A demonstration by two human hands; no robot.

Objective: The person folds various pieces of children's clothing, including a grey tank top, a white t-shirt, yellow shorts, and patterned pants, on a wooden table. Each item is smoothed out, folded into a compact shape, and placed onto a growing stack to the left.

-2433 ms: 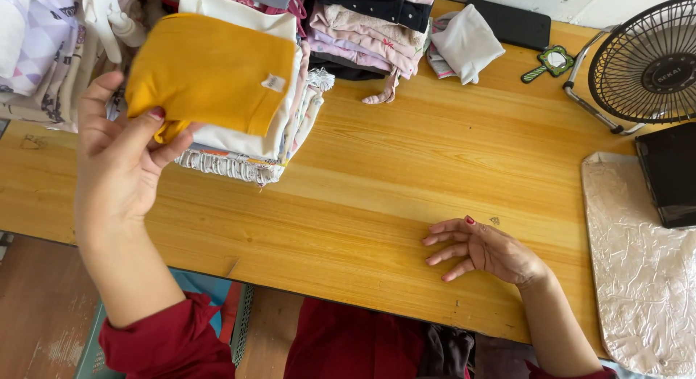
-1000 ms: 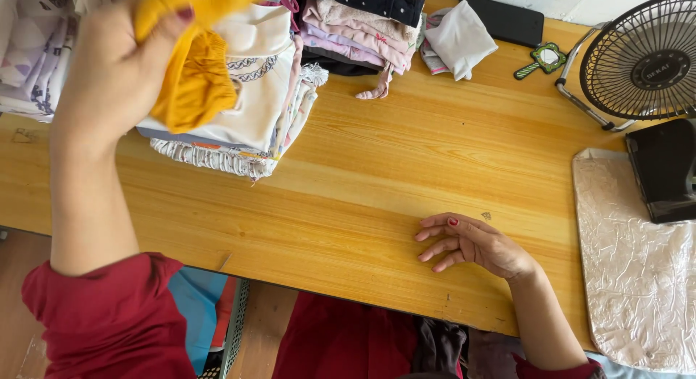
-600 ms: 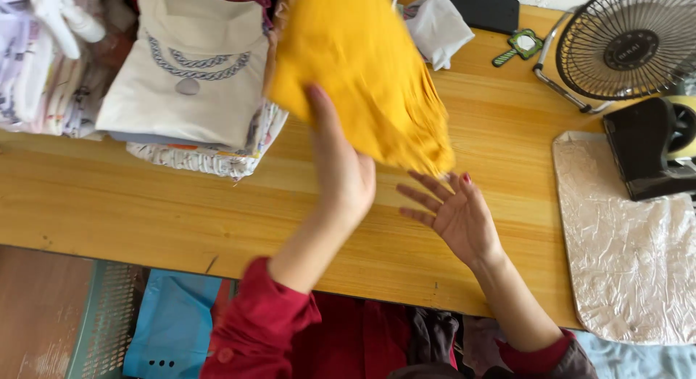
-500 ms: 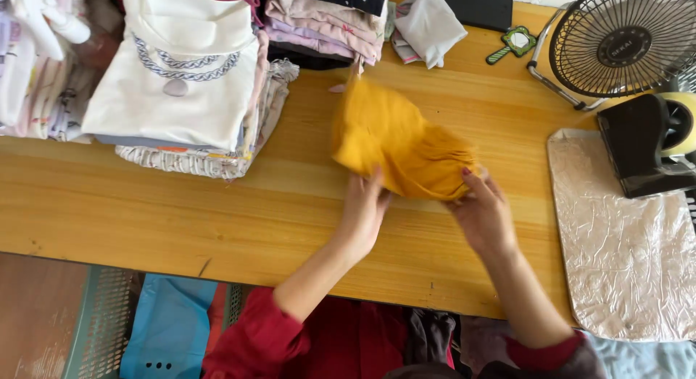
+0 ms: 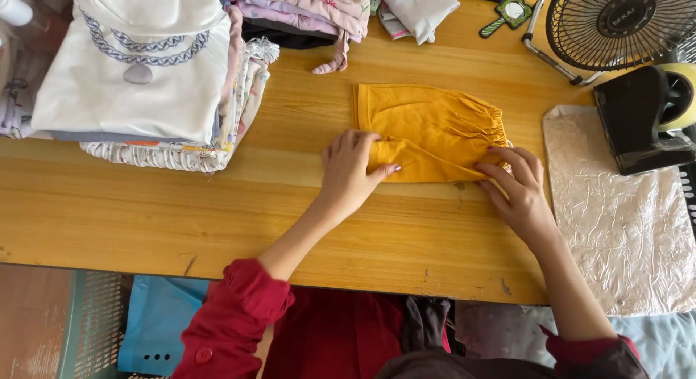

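A folded yellow garment (image 5: 428,125) with a gathered elastic edge lies flat on the wooden table (image 5: 217,219), near its middle. My left hand (image 5: 350,172) rests on the garment's near left corner, fingers pinching the cloth. My right hand (image 5: 516,190) presses on the near right corner by the gathered edge. Both sleeves are dark red.
A stack of folded clothes topped by a white shirt (image 5: 138,67) stands at the far left, a pink and dark pile (image 5: 304,13) behind. A black fan (image 5: 623,24), a dark device (image 5: 641,118) and a silver foil mat (image 5: 623,205) lie to the right.
My left hand lifted the yellow garment off the left pile and carried it rightwards. Now it lies flat on the table with both hands on its near edge.
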